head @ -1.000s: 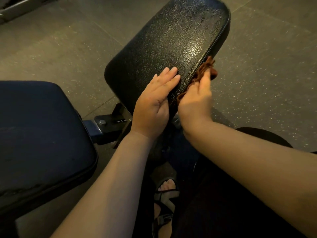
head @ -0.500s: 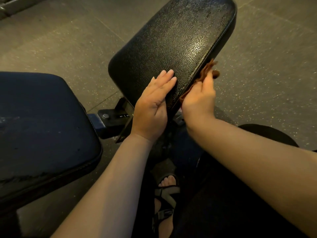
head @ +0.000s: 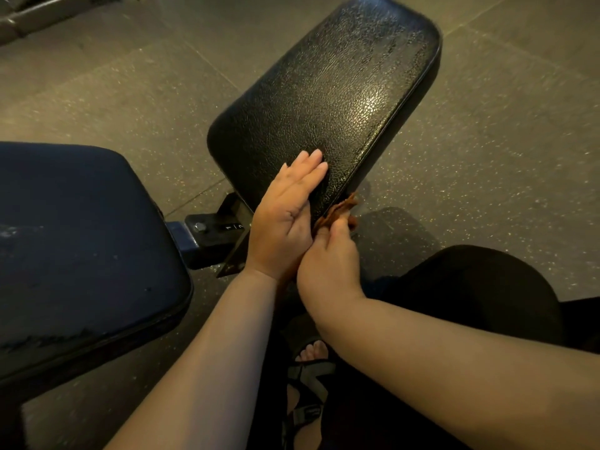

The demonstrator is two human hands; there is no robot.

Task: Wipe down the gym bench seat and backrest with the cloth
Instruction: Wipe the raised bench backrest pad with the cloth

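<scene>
While the left hand (head: 285, 219) lies flat, fingers straight, on the black pad (head: 341, 92), the right hand (head: 328, 264) pinches the brown cloth (head: 339, 209) against that pad's near side edge, likely mid edge-wipe, with the blue pad (head: 81, 238) probably due next.

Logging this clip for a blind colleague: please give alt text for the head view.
A person's left hand lies flat on a black textured bench pad while the right hand grips a brown cloth against the pad's near edge. A dark blue pad sits to the left, over speckled floor.
</scene>
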